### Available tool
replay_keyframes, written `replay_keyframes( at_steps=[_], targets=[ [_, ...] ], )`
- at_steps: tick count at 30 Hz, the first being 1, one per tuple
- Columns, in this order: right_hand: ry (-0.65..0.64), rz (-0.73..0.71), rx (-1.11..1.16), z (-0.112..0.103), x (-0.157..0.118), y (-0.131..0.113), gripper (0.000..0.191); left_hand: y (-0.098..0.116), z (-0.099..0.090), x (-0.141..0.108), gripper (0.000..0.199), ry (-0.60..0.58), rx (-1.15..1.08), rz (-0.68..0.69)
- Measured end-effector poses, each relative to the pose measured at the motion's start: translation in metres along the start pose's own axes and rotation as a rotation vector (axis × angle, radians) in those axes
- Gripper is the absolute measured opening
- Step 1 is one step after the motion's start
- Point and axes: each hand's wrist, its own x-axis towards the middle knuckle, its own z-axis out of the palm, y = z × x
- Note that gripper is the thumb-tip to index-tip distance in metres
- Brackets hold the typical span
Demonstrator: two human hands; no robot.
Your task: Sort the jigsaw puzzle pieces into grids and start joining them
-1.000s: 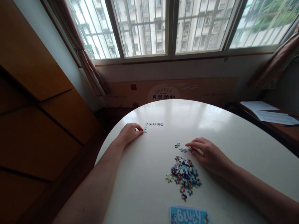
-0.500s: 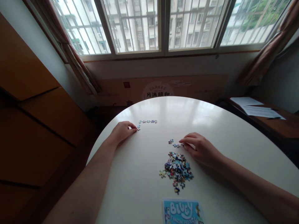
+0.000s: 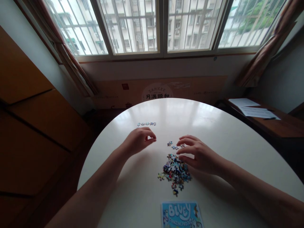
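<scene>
A heap of mixed puzzle pieces (image 3: 177, 171) lies on the white round table (image 3: 133, 199). My right hand (image 3: 196, 153) hovers at the heap's upper right edge, fingers apart, holding nothing that shows. Just beyond the heap are a few loose pieces (image 3: 175, 147), partly hidden by its fingers. To the left, my left hand (image 3: 143, 139) is above the table with thumb and forefinger tips close together; whether a piece is between them is too small to tell. Behind it runs a row of joined pieces (image 3: 147, 123).
A blue Bluey picture card (image 3: 181, 215) lies at the near edge of view. Papers (image 3: 258, 112) and pens rest on a brown side table at the right. Beyond the table are a printed box panel (image 3: 185, 91) and a barred window.
My left hand has moved right, away from the left end of the row of pieces. My right hand has come nearer the heap and its fingers have spread. The view has shifted slightly.
</scene>
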Motion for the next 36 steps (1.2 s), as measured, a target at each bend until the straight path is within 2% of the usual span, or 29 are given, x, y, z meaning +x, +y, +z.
replay_keyframes(
  at_steps=[3,6,12,16,20,23,31,36],
  targets=[
    [0.002,-0.004,-0.009,0.004,0.001,-0.002,0.01,0.025,0.018,0.003,0.013,-0.145,-0.012,0.129],
    [0.007,-0.004,-0.008,0.01,0.001,-0.001,0.01,0.031,0.027,0.005,0.015,-0.192,0.011,0.166],
    [0.033,0.047,0.059,0.014,0.0,-0.001,0.009,0.024,0.018,0.003,0.011,-0.13,0.0,0.14],
    [0.062,0.152,0.277,0.005,0.001,-0.003,0.004,0.022,0.011,0.002,0.009,-0.098,-0.024,0.127],
    [0.134,0.283,0.521,-0.006,0.002,-0.001,0.021,0.023,0.01,0.002,0.009,-0.062,-0.088,0.119],
    [0.186,0.338,0.601,-0.007,0.003,-0.001,0.026,0.032,0.012,0.002,0.007,-0.037,-0.188,0.113],
    [0.271,0.26,0.575,0.008,0.005,-0.021,0.018,0.069,0.024,-0.002,0.015,-0.034,-0.572,-0.01],
    [0.331,0.265,0.622,0.013,0.005,-0.024,0.016,0.076,0.028,-0.002,0.027,-0.145,-0.83,-0.208]
  ],
)
